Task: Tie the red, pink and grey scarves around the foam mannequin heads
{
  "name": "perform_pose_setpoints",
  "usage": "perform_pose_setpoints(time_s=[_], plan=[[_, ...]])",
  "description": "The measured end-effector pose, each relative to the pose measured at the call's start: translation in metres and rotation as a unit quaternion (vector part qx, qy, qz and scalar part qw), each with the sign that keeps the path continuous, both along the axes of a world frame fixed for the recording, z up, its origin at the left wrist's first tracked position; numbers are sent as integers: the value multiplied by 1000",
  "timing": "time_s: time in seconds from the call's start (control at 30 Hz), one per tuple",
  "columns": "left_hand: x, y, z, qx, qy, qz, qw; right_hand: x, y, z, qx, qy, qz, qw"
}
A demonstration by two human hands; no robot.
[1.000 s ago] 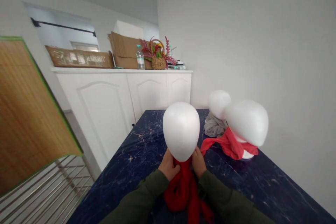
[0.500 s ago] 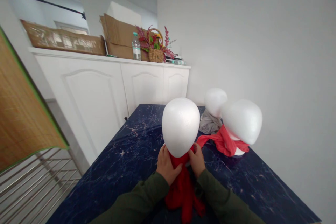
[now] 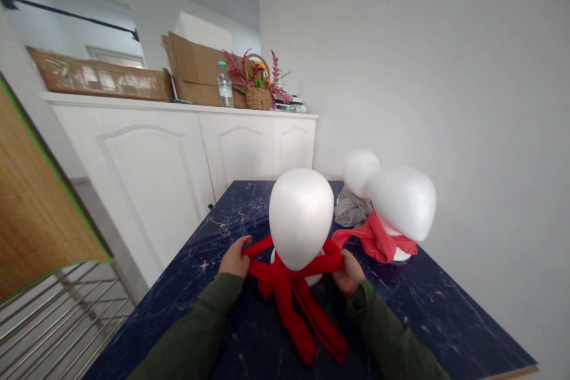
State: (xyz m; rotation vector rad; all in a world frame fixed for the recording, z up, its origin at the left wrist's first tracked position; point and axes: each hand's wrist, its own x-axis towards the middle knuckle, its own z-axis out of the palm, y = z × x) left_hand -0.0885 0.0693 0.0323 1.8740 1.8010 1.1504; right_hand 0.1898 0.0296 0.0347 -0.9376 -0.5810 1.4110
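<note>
A white foam mannequin head (image 3: 301, 217) stands on the dark blue marbled table (image 3: 231, 231) right in front of me. A red scarf (image 3: 294, 291) is wrapped round its neck, with both tails hanging toward me. My left hand (image 3: 234, 257) is closed on the scarf's left loop, pulled out to the left of the head. On the right of the neck, my right hand (image 3: 350, 271) is closed on the other side of the scarf. Both sleeves are dark green.
Two more foam heads stand behind on the right: one (image 3: 403, 202) with a lighter red scarf (image 3: 374, 240), one (image 3: 360, 173) with a grey scarf (image 3: 350, 212). A white cabinet (image 3: 178, 148) holds cardboard boxes, a bottle (image 3: 225, 86) and a flower basket (image 3: 258, 80). A metal rack (image 3: 48, 320) is at lower left.
My hands have moved apart from under the head's chin, drawing the scarf out sideways to left and right. The head now sits lower, its base on the table.
</note>
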Motion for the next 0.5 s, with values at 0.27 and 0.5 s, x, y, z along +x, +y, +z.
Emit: perform_pose_setpoints(time_s=[0.27,0.5], plan=[[-33,14,-5,-61,-18,37,997,48,2,18,23,-15,42,999],[-16,13,-5,-96,63,-51,992,47,3,16,67,-77,-26,994]])
